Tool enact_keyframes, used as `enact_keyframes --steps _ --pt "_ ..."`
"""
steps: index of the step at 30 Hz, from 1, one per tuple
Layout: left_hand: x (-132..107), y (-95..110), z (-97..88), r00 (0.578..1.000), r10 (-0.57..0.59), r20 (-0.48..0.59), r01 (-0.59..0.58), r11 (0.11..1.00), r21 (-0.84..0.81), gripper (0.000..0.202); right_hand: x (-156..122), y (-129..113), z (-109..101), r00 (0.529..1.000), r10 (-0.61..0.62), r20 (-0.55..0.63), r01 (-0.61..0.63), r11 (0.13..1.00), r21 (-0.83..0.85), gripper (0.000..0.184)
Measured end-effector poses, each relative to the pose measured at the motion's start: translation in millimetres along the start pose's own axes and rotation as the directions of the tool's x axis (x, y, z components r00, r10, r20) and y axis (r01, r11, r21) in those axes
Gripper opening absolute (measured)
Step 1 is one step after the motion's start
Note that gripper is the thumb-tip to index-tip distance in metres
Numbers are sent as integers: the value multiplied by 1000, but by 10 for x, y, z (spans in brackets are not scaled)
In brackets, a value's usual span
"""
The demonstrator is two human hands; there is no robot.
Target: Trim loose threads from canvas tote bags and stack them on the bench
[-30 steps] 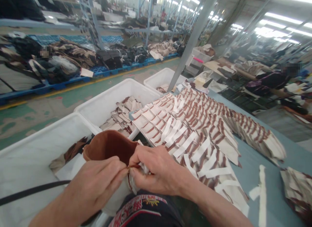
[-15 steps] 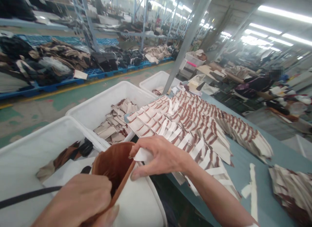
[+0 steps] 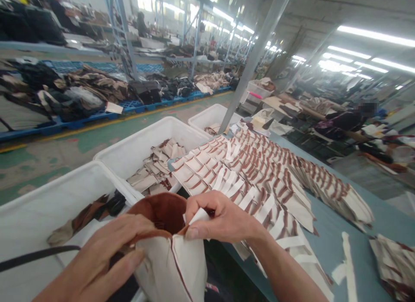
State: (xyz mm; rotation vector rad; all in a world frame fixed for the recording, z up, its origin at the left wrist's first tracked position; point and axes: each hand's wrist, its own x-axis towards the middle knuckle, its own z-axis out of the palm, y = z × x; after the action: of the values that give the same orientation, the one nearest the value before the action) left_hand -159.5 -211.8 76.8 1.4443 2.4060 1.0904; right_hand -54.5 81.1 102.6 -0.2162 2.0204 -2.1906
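Low in the view is a cream bag piece [image 3: 162, 263] with a brown lining, its round mouth turned up and a dark seam running down its outer side. My left hand [image 3: 106, 254] grips the left side of the rim, fingers over the lining and thumb on the cream outside. On the right side of the rim, my right hand [image 3: 217, 217] is closed, pinching the edge between thumb and fingers. A small white strip [image 3: 199, 216] sticks out from that pinch. Part of the lining inside the mouth lies in shadow.
Rows of cream and brown pieces [image 3: 236, 172] cover much of the blue-grey table [image 3: 327, 220] at right. White bins [image 3: 113, 150] holding cut pieces stand at left. A grey post [image 3: 249, 64] rises behind the table. A person [image 3: 343, 118] sits farther back at right.
The bag piece has turned, so its seamed side now faces me. My left hand has come up out of the mouth to the left rim. My right hand stays pinched on the edge.
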Motion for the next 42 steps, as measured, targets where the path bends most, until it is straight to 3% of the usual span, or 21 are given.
enact_keyframes --steps 6,13,17,25,32,34,36,39,42 --pt "338 214 -110 999 22 47 -15 989 -149 29 212 -140 37 996 -83 21 86 985 -149 51" --pt "455 85 -77 967 -83 239 148 951 -271 29 262 -47 -46 998 -53 26 55 993 -100 52" --pt "520 38 -9 971 -82 225 163 915 -369 28 272 15 -72 999 -19 44 21 998 -56 52" --pt "470 -35 42 953 -72 295 215 847 -486 38 328 130 -99 996 79 29 -79 997 6 60" --pt "432 14 102 954 -95 283 218 871 -441 48 293 192 -60 998 66 3 -66 997 -28 62" --pt "427 72 95 967 -108 230 196 892 -408 46 255 162 -46 996 66 -55 -71 993 -93 62" --pt "426 141 78 980 -115 165 169 915 -367 41 200 105 -11 980 46 -193 -81 980 -179 62" --pt "431 249 57 990 -115 83 136 935 -329 35 97 20 96 899 -7 -438 -93 974 -206 64" --pt "440 355 52 990 -131 43 138 934 -330 34 12 3 262 888 84 -452 -126 990 -63 64"
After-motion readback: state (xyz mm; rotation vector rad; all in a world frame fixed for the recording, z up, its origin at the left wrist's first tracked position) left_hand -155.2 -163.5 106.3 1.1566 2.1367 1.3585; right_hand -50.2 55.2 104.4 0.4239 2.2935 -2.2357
